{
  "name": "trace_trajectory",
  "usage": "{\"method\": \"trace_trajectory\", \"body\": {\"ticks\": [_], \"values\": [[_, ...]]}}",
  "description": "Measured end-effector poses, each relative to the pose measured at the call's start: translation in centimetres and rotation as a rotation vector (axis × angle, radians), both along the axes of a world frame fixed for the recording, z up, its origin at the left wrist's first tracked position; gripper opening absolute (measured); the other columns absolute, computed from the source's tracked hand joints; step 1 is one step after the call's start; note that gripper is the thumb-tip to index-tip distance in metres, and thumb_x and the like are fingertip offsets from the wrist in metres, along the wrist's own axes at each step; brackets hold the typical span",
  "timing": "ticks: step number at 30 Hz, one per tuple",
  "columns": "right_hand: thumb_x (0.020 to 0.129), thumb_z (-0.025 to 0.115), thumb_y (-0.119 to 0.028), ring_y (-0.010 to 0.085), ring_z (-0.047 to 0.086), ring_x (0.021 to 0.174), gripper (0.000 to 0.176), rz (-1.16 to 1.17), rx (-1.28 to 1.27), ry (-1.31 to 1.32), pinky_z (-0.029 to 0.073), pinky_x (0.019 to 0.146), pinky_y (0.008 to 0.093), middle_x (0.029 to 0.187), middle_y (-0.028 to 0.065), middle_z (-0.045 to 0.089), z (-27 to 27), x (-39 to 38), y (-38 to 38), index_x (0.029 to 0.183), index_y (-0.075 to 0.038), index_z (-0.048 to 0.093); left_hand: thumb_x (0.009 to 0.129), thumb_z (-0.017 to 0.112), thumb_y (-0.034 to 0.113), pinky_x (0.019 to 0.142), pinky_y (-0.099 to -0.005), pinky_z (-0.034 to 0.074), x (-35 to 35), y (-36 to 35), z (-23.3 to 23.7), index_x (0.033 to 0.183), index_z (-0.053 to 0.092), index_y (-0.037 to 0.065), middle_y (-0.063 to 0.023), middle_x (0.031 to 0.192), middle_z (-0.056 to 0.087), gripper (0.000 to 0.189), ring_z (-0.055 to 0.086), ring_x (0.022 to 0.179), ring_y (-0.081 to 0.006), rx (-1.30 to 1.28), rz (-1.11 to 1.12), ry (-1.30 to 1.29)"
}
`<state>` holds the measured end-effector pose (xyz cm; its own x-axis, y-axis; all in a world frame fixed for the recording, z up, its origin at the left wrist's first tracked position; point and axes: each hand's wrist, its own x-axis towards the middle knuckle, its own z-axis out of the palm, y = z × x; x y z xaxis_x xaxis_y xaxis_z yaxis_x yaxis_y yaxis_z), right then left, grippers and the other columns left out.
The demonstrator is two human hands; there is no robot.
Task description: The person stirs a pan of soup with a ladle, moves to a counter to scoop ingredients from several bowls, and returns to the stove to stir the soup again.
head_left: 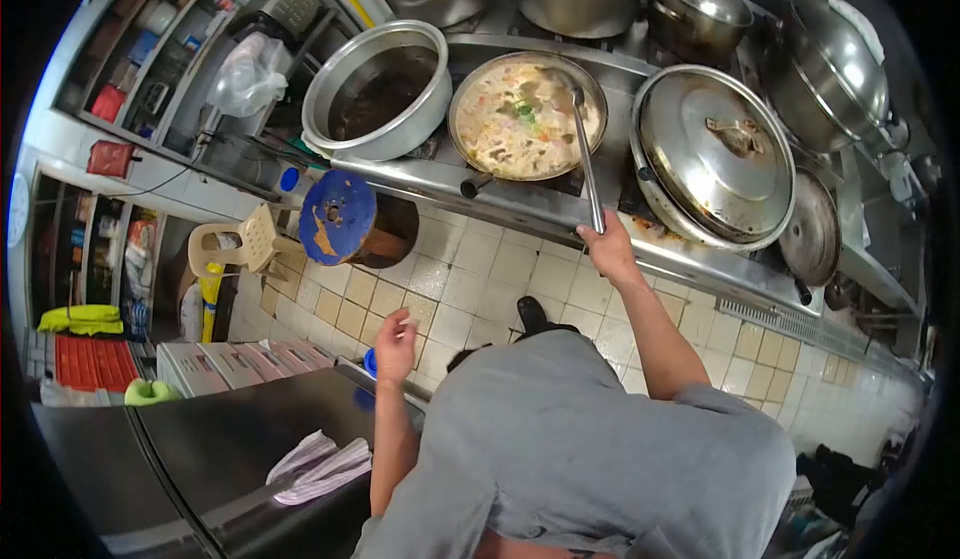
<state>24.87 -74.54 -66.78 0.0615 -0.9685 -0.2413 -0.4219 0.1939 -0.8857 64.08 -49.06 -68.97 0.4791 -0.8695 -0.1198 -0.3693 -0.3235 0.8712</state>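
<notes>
My right hand [608,247] is wrapped round the end of a long metal ladle [588,164]. The ladle's bowl rests in a wide pan [455,119] of creamy soup [520,124] with chunks and green bits, on the stove. My left hand [396,349] hangs apart from the stove, over the floor by the dark fridge-like unit. Its fingers are curled, with a small whitish spot between them that I cannot make out.
A deep pot [425,109] of dark liquid stands left of the pan. Right of it sits a large lidded pot [700,149]. More pots line the back. A blue round-topped stool [335,214] and a plastic chair [240,244] stand left. A striped cloth [318,467] hangs nearby.
</notes>
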Motion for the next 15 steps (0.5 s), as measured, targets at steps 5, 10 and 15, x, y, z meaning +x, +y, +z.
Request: {"method": "trace_trajectory", "body": {"ticks": [5, 10, 15], "values": [[0.094, 0.069, -0.021, 0.0144, 0.054, 0.055, 0.026, -0.068, 0.092, -0.100, 0.043, 0.046, 0.0349, 0.070, 0.0025, 0.059, 4.3, 0.0, -0.2, 0.110, -0.002, 0.062, 0.092, 0.074, 0.010, 0.076, -0.0310, 0.056, -2.3, -6.2, 2.0, 0.132, 0.061, 0.004, -0.0100, 0.118, 0.066, 0.043, 0.064, 0.093, -0.0164, 0.082, -0.172, 0.050], [0.087, 0.071, -0.015, 0.0379, 0.067, 0.070, 0.026, -0.150, -0.193, 0.264, 0.051, 0.067, 0.0435, 0.080, 0.0234, 0.068, 5.1, 1.2, 0.6, 0.106, 0.003, 0.066, 0.085, 0.079, 0.013, 0.078, -0.0361, 0.057, -3.0, -17.4, 5.4, 0.137, 0.058, 0.006, -0.0150, 0.121, 0.058, 0.056, 0.064, 0.095, -0.0248, -0.116, -0.455, -0.133], [0.089, 0.070, -0.017, 0.0337, 0.066, 0.064, 0.026, -0.239, -0.267, 0.380, 0.051, 0.061, 0.0420, 0.079, 0.0201, 0.069, 4.5, 5.3, 1.7, 0.105, 0.003, 0.066, 0.085, 0.080, 0.017, 0.082, -0.0376, 0.056, -3.3, -25.4, 6.0, 0.137, 0.060, 0.011, -0.0137, 0.119, 0.058, 0.056, 0.065, 0.096, -0.0297, -0.369, -0.584, -0.321]]}}
